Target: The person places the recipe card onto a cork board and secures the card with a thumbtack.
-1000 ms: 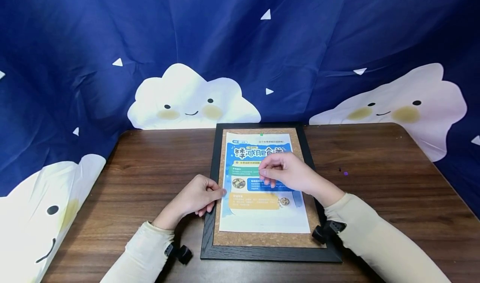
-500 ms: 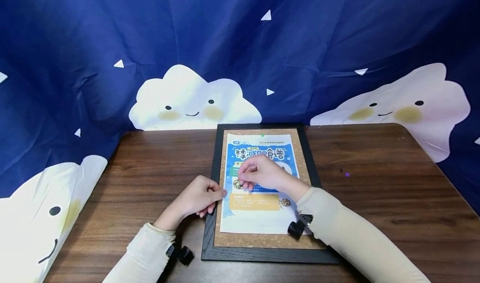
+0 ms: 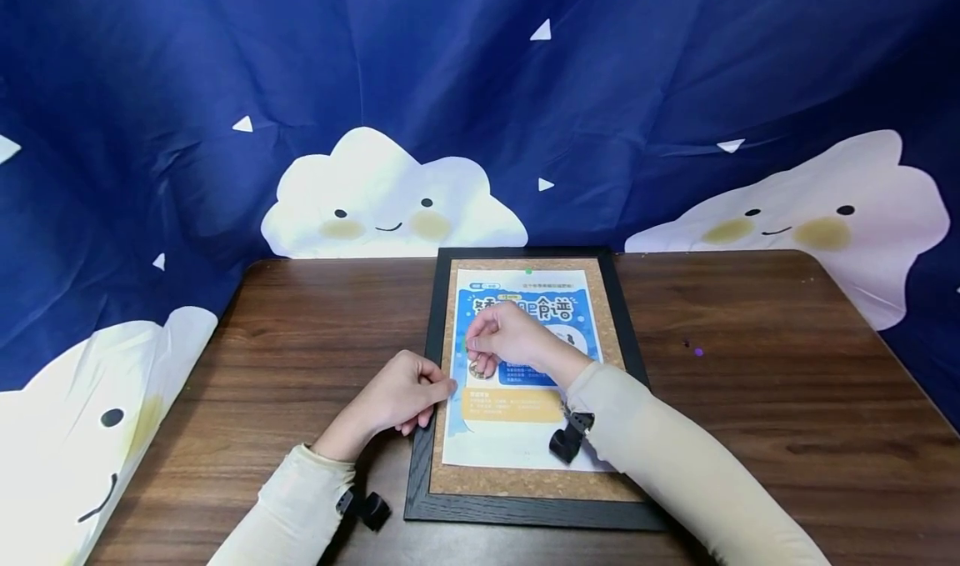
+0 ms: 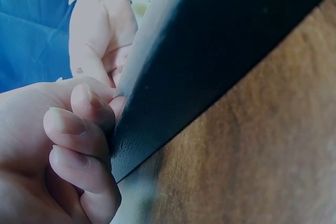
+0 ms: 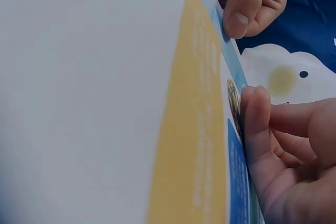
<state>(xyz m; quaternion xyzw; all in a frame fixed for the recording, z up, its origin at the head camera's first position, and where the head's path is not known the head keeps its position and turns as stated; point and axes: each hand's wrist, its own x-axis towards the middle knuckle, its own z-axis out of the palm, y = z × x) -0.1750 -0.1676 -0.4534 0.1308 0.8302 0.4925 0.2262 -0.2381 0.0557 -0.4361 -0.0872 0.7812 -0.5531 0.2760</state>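
Note:
A printed poster (image 3: 517, 445) with Chinese lettering and food pictures lies on a corkboard (image 3: 540, 481) with a black frame (image 3: 525, 512). At the frame's left side, my left hand (image 3: 401, 391) grips the border, its thumb on the poster's left edge and the other fingers curled against the outer side. My right hand (image 3: 510, 337) is over the poster's upper left part, close to that edge. Its thumb and forefinger pinch a small thing that the fingertips hide. In the right wrist view, the right hand's fingertips (image 5: 257, 95) are right at the paper.
On the brown wooden table (image 3: 750, 433), a small purple dot-like pin (image 3: 699, 352) lies to the right of the board. A green pin head (image 3: 528, 271) shows at the poster's top edge. Behind the table hangs a blue cloth (image 3: 480, 74) with white clouds.
My right hand has moved left across the poster, from its middle to near its left edge, with the pinch kept. The left hand has stayed on the frame's left side.

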